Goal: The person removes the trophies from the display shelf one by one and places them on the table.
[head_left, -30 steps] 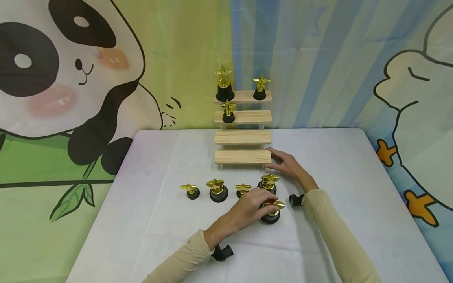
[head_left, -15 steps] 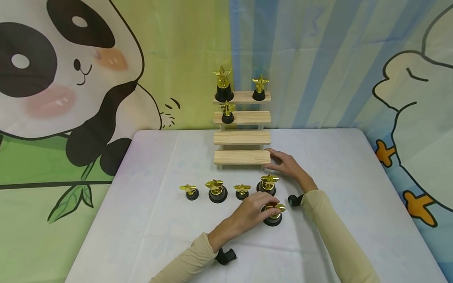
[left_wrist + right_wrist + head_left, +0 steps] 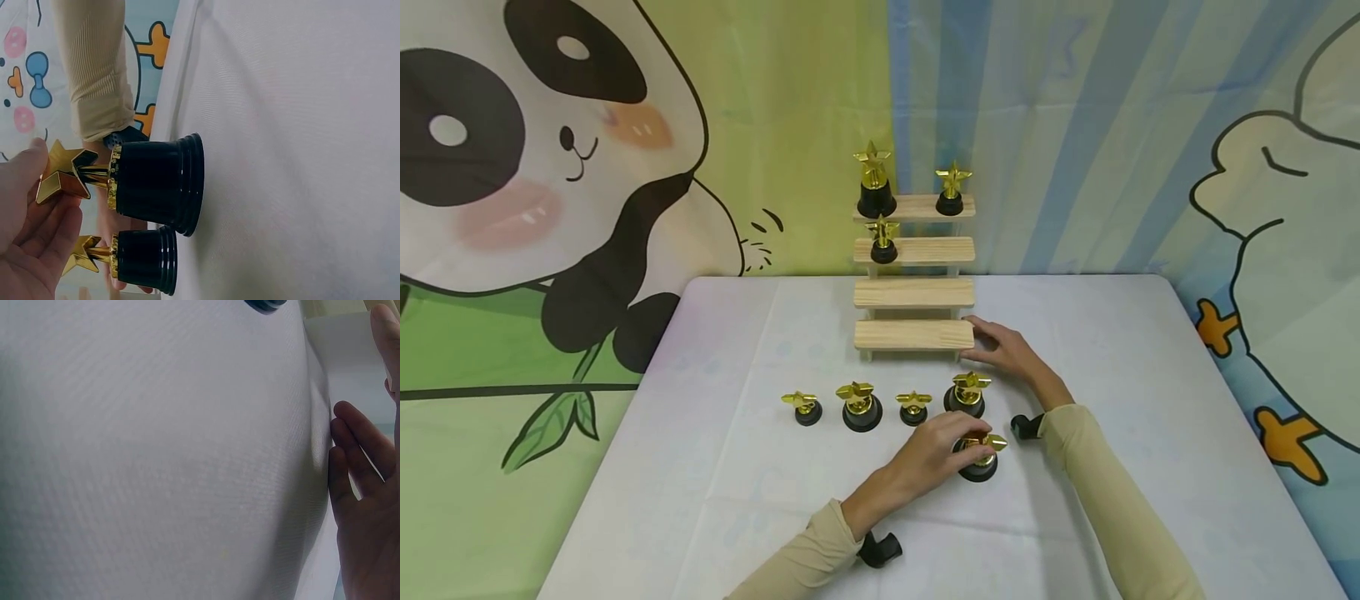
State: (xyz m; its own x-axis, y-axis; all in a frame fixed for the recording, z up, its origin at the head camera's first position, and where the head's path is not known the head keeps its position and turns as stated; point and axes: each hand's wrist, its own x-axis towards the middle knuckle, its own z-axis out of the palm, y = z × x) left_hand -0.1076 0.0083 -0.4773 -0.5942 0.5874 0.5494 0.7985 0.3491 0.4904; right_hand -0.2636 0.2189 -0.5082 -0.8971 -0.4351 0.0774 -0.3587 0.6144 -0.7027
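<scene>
In the head view my left hand (image 3: 934, 457) pinches the gold star on top of a black-based star trophy (image 3: 978, 468), at the front right of the trophies on the table. The left wrist view shows this trophy (image 3: 159, 181) upright, its star between thumb and fingers, with a second star trophy (image 3: 145, 259) beyond it. My right hand (image 3: 1009, 350) rests by the right end of the lowest step of a wooden tiered stand (image 3: 914, 335). Its fingers (image 3: 362, 440) are loosely extended in the right wrist view and hold nothing. Whether they touch the stand cannot be told.
A row of several star trophies (image 3: 861, 412) crosses the white table (image 3: 737, 492) before the stand. Two more occupy the top step, including a large trophy (image 3: 875, 198), and a small trophy (image 3: 883, 248) is on the step below. A printed curtain (image 3: 1037, 150) hangs behind.
My left hand and the trophy it pinches have shifted slightly right and toward me, mostly in the first half second. The right hand stays by the stand.
</scene>
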